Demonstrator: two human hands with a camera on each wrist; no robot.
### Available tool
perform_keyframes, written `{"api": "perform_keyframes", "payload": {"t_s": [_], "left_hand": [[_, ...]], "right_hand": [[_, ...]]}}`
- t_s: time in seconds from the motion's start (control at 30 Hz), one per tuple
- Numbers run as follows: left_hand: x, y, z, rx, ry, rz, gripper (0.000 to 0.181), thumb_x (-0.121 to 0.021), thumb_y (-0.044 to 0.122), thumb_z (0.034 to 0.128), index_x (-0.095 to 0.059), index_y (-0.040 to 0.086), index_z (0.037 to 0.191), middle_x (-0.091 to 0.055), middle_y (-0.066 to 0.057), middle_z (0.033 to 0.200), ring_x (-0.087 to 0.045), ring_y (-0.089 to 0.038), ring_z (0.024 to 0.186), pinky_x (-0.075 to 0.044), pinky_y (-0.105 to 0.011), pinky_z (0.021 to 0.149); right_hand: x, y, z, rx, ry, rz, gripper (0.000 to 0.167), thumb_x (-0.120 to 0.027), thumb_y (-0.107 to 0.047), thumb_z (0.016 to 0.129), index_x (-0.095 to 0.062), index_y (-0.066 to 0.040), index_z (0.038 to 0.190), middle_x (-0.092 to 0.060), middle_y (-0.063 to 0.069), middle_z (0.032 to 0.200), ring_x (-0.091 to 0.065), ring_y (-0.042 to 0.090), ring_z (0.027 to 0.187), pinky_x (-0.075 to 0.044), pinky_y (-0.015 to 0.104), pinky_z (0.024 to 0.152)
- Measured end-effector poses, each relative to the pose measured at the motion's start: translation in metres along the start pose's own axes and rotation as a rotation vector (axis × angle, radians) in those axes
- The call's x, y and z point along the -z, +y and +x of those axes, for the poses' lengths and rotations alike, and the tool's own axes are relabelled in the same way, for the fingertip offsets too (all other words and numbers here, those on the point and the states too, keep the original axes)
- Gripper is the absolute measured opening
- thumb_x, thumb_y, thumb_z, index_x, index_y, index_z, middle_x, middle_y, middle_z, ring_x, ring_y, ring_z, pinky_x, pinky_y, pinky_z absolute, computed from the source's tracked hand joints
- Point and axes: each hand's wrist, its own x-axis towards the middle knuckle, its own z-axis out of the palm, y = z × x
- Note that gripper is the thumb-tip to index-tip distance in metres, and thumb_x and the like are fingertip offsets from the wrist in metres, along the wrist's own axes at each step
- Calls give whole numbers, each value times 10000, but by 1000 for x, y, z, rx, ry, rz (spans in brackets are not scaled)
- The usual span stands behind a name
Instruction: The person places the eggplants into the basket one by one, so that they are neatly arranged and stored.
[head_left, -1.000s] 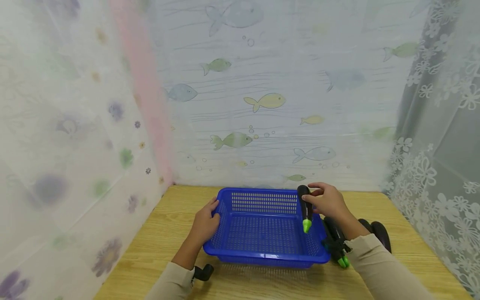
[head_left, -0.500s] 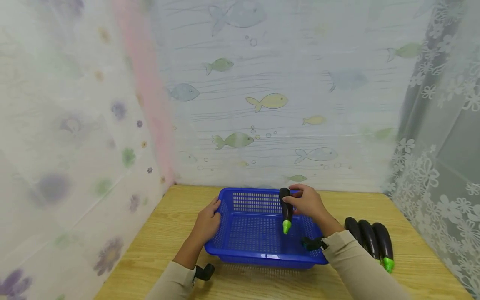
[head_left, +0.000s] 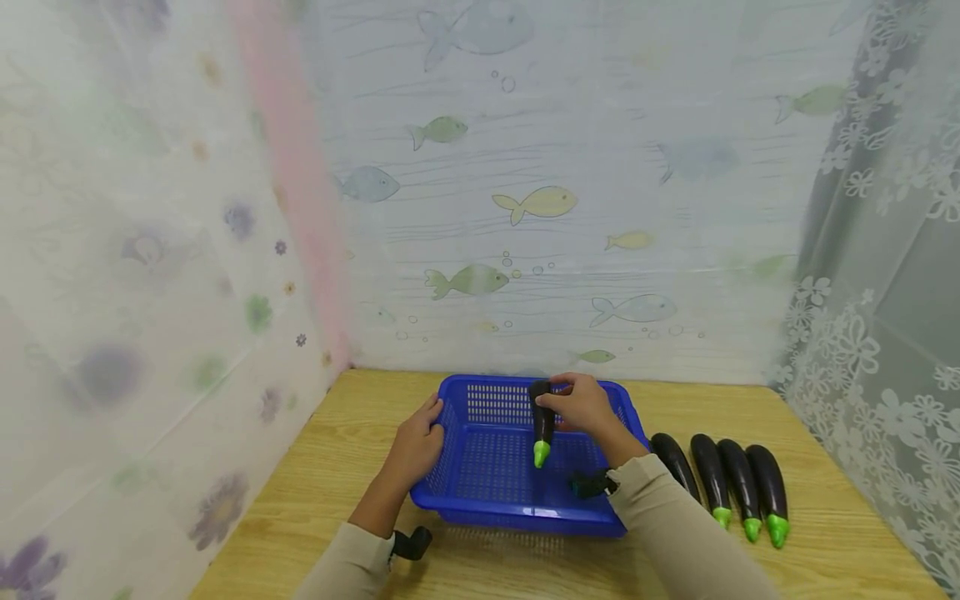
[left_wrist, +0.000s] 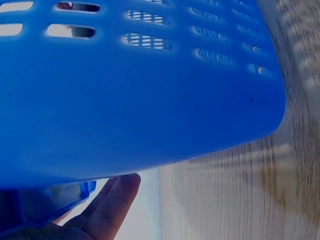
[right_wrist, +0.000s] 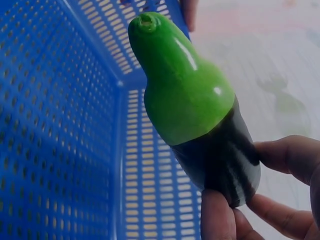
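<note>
My right hand [head_left: 588,408] pinches a dark eggplant [head_left: 543,421] above the inside of the blue basket [head_left: 525,510], its green stem end pointing down toward me. The right wrist view shows thumb and fingers [right_wrist: 218,215] around the dark body of the eggplant [right_wrist: 190,100], with basket mesh [right_wrist: 55,125] beyond. My left hand [head_left: 415,443] grips the basket's left rim; in the left wrist view its fingers [left_wrist: 117,202] lie by the blue wall [left_wrist: 125,110], and the thumb's contact is hidden there. Bare basket floor shows beneath the held eggplant.
Several eggplants [head_left: 738,479] lie side by side on the wooden table [head_left: 832,500] right of the basket, the nearest partly behind my right sleeve [head_left: 675,525]. A fish-patterned curtain [head_left: 555,250] hangs behind the table, and a floral one [head_left: 150,292] on the left.
My right hand has carried the eggplant leftward from the basket's right side to above its middle. More of the eggplants on the table show now. My left hand stays on the rim.
</note>
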Motion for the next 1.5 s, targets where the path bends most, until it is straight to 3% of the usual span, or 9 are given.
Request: {"api": "perform_keyframes", "payload": {"t_s": [0.23, 0.47, 0.73, 1.03, 1.23, 1.5], "left_hand": [[2, 1, 0, 8, 3, 4, 546, -441, 104, 995, -457, -35, 1522, -373, -130, 1651, -344, -383, 1523, -299, -549, 1238], [-1, -1, 0, 10, -4, 1, 549, -437, 110, 996, -450, -47, 1522, -370, -132, 1654, -340, -387, 1525, -293, -546, 1241], [-4, 0, 1, 6, 7, -3, 545, -442, 104, 993, -459, -51, 1516, -379, -117, 1652, -347, -382, 1522, -295, -538, 1243], [-2, 2, 0, 1, 0, 31, 546, -436, 76, 986, -453, -73, 1511, -382, -152, 1646, -352, -408, 1514, -301, -553, 1235], [-1, 0, -2, -14, 6, 30, 544, -435, 76, 988, -450, -83, 1508, -380, -178, 1641, -364, -419, 1504, -320, -570, 1220], [-3, -2, 0, -11, 3, 31, 550, -431, 100, 999, -438, -58, 1526, -369, -173, 1648, -364, -404, 1508, -323, -565, 1220]], "right_hand": [[-25, -1, 7, -3, -18, 40, 547, -789, -178, 886, -628, -41, 1391, -643, 262, 1316, -727, 374, 1060, -651, 457, 709], [-52, 1, 10, -42, -68, 92, 531, -796, -124, 875, -630, 6, 1362, -633, 278, 1253, -726, 379, 1049, -651, 443, 688], [-70, -3, 10, -100, -129, 134, 576, -814, -124, 863, -589, 95, 1347, -635, 282, 1264, -698, 383, 1094, -643, 491, 778], [-85, -3, 11, -144, -170, 208, 619, -824, -85, 839, -522, 99, 1347, -566, 311, 1322, -670, 414, 1114, -645, 484, 753], [-91, -5, 10, -154, -191, 184, 619, -828, -96, 834, -539, 118, 1338, -581, 320, 1301, -675, 431, 1109, -645, 490, 759], [-99, -6, 15, -181, -196, 116, 611, -842, -71, 824, -543, 122, 1321, -615, 276, 1221, -713, 355, 966, -650, 442, 757]]}}
